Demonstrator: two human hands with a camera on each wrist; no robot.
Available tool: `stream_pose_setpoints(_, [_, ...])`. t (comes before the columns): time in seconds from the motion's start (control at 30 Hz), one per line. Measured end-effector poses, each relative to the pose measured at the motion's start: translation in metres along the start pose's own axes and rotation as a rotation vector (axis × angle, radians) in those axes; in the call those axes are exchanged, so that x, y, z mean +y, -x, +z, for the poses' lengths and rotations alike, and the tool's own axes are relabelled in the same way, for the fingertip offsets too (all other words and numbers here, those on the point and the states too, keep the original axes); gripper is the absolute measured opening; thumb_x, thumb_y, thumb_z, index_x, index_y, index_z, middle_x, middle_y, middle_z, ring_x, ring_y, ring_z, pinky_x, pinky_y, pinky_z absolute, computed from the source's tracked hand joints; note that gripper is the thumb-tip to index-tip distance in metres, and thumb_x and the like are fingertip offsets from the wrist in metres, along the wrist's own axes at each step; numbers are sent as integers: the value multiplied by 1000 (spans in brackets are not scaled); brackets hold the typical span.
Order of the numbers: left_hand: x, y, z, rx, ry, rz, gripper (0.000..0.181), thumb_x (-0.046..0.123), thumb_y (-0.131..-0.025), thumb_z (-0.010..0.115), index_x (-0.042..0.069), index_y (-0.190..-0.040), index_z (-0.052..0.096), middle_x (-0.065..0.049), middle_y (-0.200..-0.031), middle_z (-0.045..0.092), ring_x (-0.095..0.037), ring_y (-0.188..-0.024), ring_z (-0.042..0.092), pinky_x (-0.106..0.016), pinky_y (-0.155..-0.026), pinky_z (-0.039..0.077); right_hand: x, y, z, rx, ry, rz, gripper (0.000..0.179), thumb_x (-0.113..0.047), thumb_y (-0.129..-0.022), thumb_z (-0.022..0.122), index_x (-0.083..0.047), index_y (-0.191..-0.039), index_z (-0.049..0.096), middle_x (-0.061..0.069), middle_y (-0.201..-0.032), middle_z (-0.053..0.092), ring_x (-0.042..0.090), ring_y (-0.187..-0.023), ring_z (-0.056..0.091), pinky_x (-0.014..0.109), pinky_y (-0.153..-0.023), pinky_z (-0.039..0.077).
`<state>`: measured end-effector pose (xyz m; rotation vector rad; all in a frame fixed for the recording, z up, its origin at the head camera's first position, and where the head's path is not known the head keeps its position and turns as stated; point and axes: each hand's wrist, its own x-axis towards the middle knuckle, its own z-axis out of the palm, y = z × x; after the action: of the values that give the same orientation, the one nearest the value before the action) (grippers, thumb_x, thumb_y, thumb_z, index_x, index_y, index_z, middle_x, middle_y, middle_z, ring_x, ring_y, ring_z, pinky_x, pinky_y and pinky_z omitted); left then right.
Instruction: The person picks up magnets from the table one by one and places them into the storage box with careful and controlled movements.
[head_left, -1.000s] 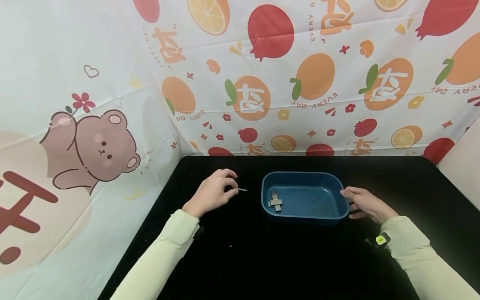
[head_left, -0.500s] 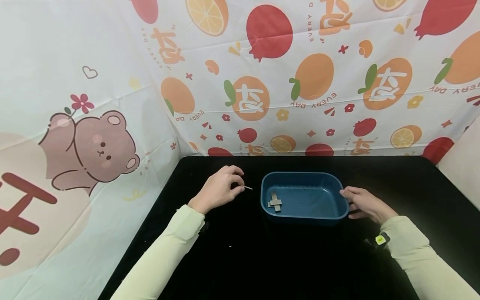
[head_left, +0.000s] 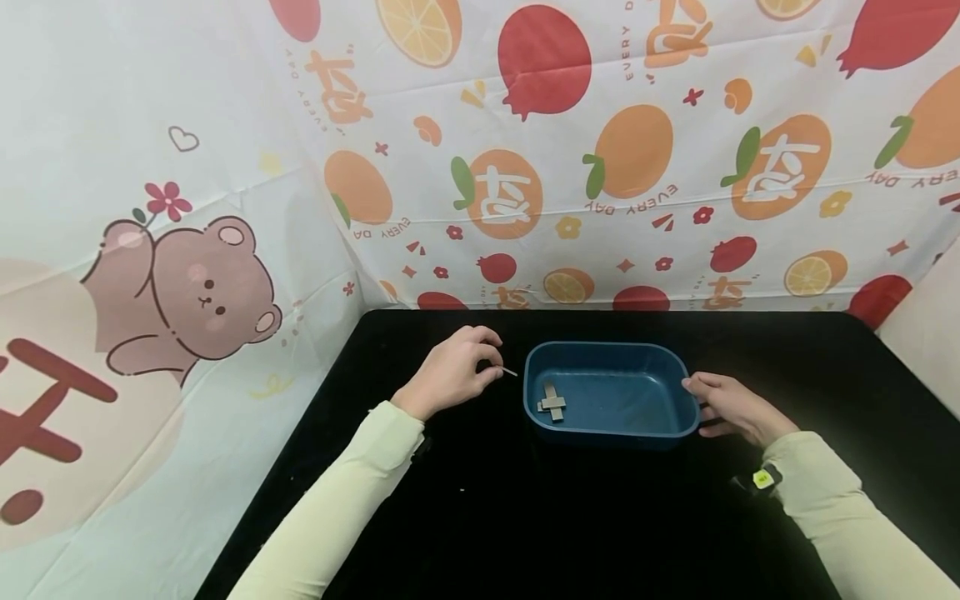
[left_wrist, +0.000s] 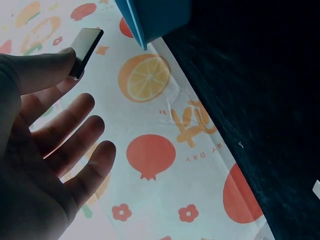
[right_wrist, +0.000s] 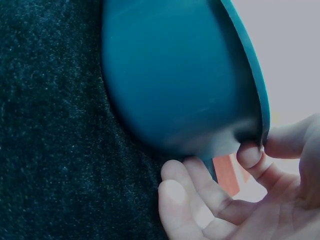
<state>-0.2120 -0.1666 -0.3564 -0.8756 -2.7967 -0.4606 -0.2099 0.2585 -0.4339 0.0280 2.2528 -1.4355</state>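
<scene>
My left hand (head_left: 452, 371) pinches a small flat rectangular metal piece (left_wrist: 88, 46) between thumb and index finger. Its other fingers are spread apart in the left wrist view. In the head view the piece appears edge-on as a thin strip (head_left: 510, 372), just left of a blue plastic box (head_left: 611, 432). Several similar metal pieces (head_left: 552, 403) lie crossed over one another inside the box, near its left end. At the opposite end, my right hand (head_left: 738, 411) grips the rim (right_wrist: 262, 100) between thumb and index finger, its other fingers against or near the outer wall.
The box stands on a black cloth-covered table (head_left: 585, 517). Behind it hangs a fruit-print curtain (head_left: 420, 192), and a bear-print curtain (head_left: 213, 283) closes the left side. A tiny pale speck (head_left: 462, 490) lies on the cloth.
My left hand has moved right and slightly away from me, bringing the metal piece close to the box's left rim. The right hand and the box have stayed in place.
</scene>
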Motion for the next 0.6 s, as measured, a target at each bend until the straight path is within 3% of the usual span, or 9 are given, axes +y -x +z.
stream_pose_setpoints(0.13, [3, -5, 2, -16, -12, 21, 8, 22, -91, 72, 17, -92, 78, -1, -120, 65, -19, -108, 59, -36, -92, 54, 0, 0, 0, 0, -5, 1, 33, -39, -107, 39, -10, -102, 55, 5, -99, 62, 15, -86, 69, 39, -77, 61])
stream_pose_setpoints(0.4, [6, -19, 10, -113, -98, 102, 11, 23, -92, 70, 17, -95, 78, -3, -120, 66, -19, -109, 59, -34, -91, 55, 0, 0, 1, 3, -8, 8, 33, -39, -107, 39, -11, -100, 55, 5, -98, 62, 15, -84, 69, 38, -76, 61])
stream_pose_setpoints(0.6, [11, -25, 9, -129, -114, 136, 10, 23, -92, 70, 17, -95, 78, -2, -120, 66, -19, -108, 59, -34, -90, 55, 1, -1, 1, 6, -5, 2, 35, -40, -106, 39, -10, -104, 55, 5, -98, 62, 15, -85, 69, 38, -76, 61])
